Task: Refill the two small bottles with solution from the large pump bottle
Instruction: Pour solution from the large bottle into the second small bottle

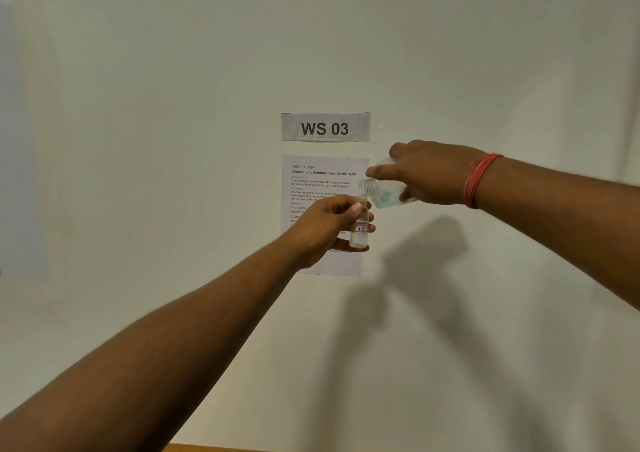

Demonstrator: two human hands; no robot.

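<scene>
The left hand (329, 226), reaching in from the lower left on a bare forearm, has its fingers and thumb curled round a small, clear, cylindrical plastic bottle (359, 233). It holds the bottle upright in the air in front of the wall, with the open neck at the top. A small white label with a red border and blue handwriting sits on the bottle's side, and a little clear liquid shows in its lower part.

Just above and to the right, the right hand (429, 174) grips a larger clear plastic bottle (382, 191) from above. This one is tipped steeply, so its threaded, uncapped mouth points down and left, directly over the small bottle's neck and almost touching it. Pale bluish liquid has pooled against its lower side. The fingers hide most of its body. A band of wound red thread (479, 181) circles the right wrist.

Behind both hands the smooth, matt pale wall (173, 105) carries a taped grey strip printed "WS 03" (325, 127). Below that is a white printed instruction sheet (323, 181), its lower half partly covered by the left hand and small bottle. Soft shadows of the arms fall on the wall to the lower right. A thin strip of orange-brown wooden worktop (207, 448) edges the bottom.
</scene>
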